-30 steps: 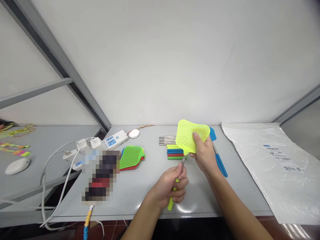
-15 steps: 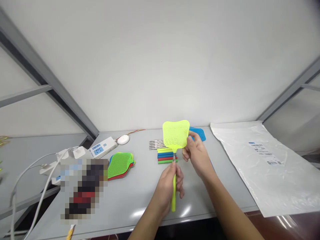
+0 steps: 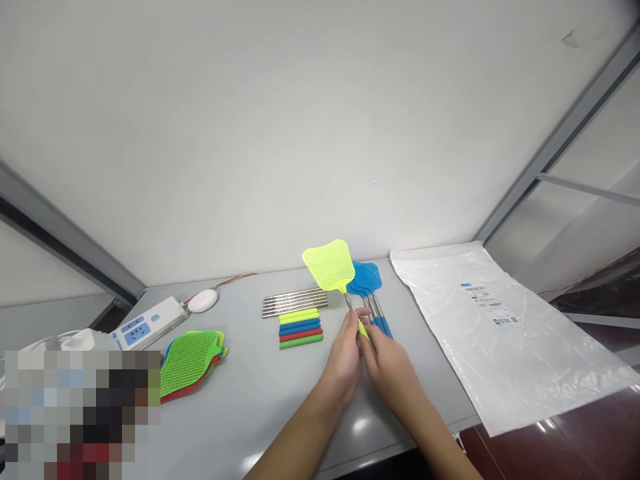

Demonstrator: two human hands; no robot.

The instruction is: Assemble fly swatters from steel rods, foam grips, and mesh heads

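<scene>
A yellow-green fly swatter (image 3: 330, 265) with a perforated head, a short metal shaft and a yellow-green grip is raised over the table, tilted to the left. My left hand (image 3: 346, 353) is closed around it near the joint of shaft and grip. Lower down, my right hand (image 3: 385, 357) is closed on the grip, whose lower end is hidden by my fingers. Just behind my hands lie several blue fly swatters (image 3: 367, 277) with metal shafts and blue grips. To the left are loose coloured grips (image 3: 300, 328) in a row and several metal rods (image 3: 293, 303).
A stack of loose swatter heads (image 3: 193, 360), green on top, lies at the left. Behind it are a power strip (image 3: 150, 325) and a white oval device (image 3: 203, 301). A white plastic mailer bag (image 3: 465, 333) covers the table's right end. A blurred patch hides the lower left.
My right hand has moved from the swatter's head down to its grip. The swatter now leans left. The view has turned right, showing more of the blue swatters.
</scene>
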